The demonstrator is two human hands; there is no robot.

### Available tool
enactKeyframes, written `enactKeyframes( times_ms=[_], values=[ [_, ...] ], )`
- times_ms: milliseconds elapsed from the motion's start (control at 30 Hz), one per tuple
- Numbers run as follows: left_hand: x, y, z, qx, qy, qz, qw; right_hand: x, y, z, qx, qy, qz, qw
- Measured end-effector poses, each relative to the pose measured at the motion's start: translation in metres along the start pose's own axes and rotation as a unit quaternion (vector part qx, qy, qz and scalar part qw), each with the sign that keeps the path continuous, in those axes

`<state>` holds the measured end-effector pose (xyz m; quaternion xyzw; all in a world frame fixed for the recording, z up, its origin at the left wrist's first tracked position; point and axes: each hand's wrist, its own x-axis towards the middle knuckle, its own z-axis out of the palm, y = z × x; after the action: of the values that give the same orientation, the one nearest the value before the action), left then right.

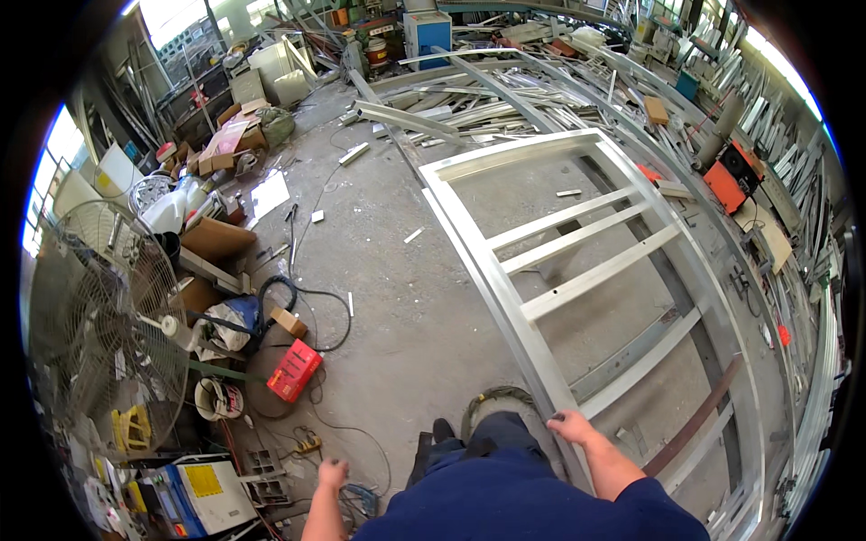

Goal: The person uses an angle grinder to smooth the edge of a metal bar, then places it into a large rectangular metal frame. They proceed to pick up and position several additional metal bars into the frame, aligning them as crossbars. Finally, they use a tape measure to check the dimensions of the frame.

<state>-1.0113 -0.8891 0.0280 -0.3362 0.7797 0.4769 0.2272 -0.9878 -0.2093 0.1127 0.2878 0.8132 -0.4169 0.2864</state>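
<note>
A large silver metal frame (532, 352) with several crossbars lies to my right, raised above the floor. My right hand (568, 426) is over its near left rail with the fingers curled. Whether it grips the rail or a small thing hidden in the fingers, I cannot make out. My left hand (333, 472) hangs low on the left, loosely closed, with nothing visible in it. Below and beside it is a blue-grey power tool (363, 499) on the floor. A brown strip (699, 419) lies across the frame's lower part.
On the left stand a large wire-guarded fan (108, 325), a red box (295, 370), a white bucket (218, 398) and a black hose (341, 335). Cables trail over the floor. Metal lengths (487, 113) are heaped at the back. An orange-and-black machine (732, 176) stands at the right.
</note>
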Motion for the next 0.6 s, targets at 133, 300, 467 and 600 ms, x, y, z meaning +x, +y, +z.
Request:
enactKeyframes(
  times_ms=[133, 300, 467, 600],
  values=[
    [0.079, 0.165, -0.015, -0.01, 0.003, 0.1, 0.995, 0.07, -0.052, -0.007, -0.046, 0.02, -0.004, 0.999],
    [0.143, 0.33, 0.016, 0.042, -0.047, 0.248, 0.967, 0.176, -0.12, -0.016, -0.136, -0.043, 0.006, 0.99],
    [0.263, 0.473, 0.035, 0.117, -0.038, 0.33, 0.936, 0.291, -0.216, -0.017, -0.169, -0.119, -0.027, 0.978],
    [0.372, 0.561, 0.025, 0.21, -0.032, 0.306, 0.928, 0.377, -0.294, -0.026, -0.143, -0.229, 0.045, 0.962]
  ],
)
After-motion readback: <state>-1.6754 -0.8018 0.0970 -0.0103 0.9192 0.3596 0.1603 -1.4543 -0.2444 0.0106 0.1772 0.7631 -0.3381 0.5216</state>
